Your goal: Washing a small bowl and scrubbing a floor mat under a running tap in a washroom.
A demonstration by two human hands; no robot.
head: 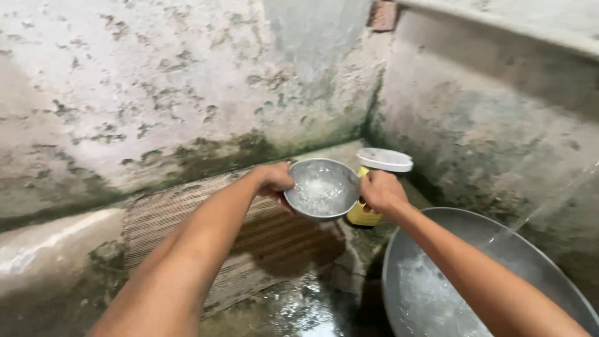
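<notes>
Steel bowl [322, 189], soapy inside, hangs between both hands, mouth tilted toward the camera. The left hand [274, 181] clasps its left rim, the right hand [380, 190] its right rim, equally near. A yellow jar [369, 187] stands just behind the right hand; a wide basin [561, 281] lies below it.

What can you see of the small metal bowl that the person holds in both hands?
The small metal bowl is round, grey and shiny, like steel. It is tilted so that its open inside faces the camera, wet with white foam or water. The left hand grips its left rim and the right hand its right rim. It is held in the air above a ribbed board, in front of a yellow container with a white lid.
</notes>
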